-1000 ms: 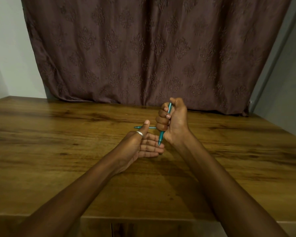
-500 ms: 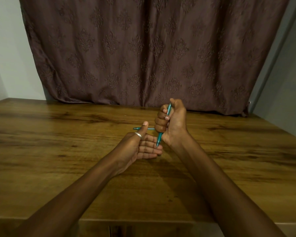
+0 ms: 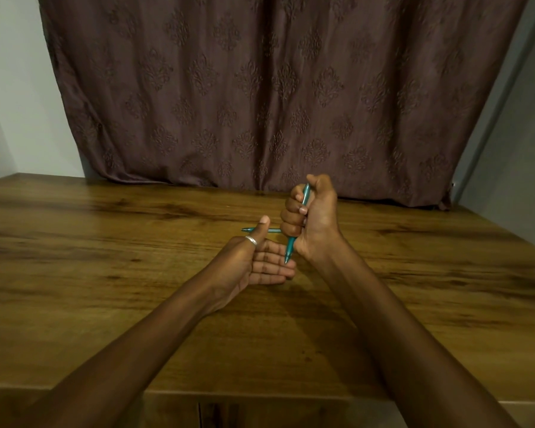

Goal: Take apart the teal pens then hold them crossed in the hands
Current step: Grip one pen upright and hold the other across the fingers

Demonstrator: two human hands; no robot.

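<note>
2 teal pens in view, separate, not crossed in the hands.

Held teal pen (image 3: 290, 248): long axis near upright, leaning a little so the top end sits farther and to the right, the lower end nearer and to the left. Pointed tip faces down. Mid-barrel hidden inside the fist; a short length shows above the fingers and a longer one below.

Right hand (image 3: 311, 216): clenched round the held teal pen in a fist grip, 4 fingers wrapped across the barrel, thumb on top near the upper end. Raised above the table, right of centre.

Second teal pen (image 3: 274, 230): lies flat on the wooden table (image 3: 105, 273), long axis running left-right, just beyond the left hand. Left end shows past the thumb; middle hidden behind the thumb; right end runs behind the right hand's fingers. Neither hand grips it. Which end is the writing end, cannot tell.

Left hand (image 3: 260, 261): released, holding nothing. Palm turned toward the right hand, fingers straight, together, pointing right; thumb up. Silver ring (image 3: 250, 240) on the thumb. The held teal pen's tip hangs right over these fingers; contact or a small gap, cannot tell.

Both forearms bare, reaching in from the near edge.

Far side: brown patterned curtain (image 3: 260, 88) hangs down to the table's far edge; pale wall (image 3: 10, 103) to the left.
</note>
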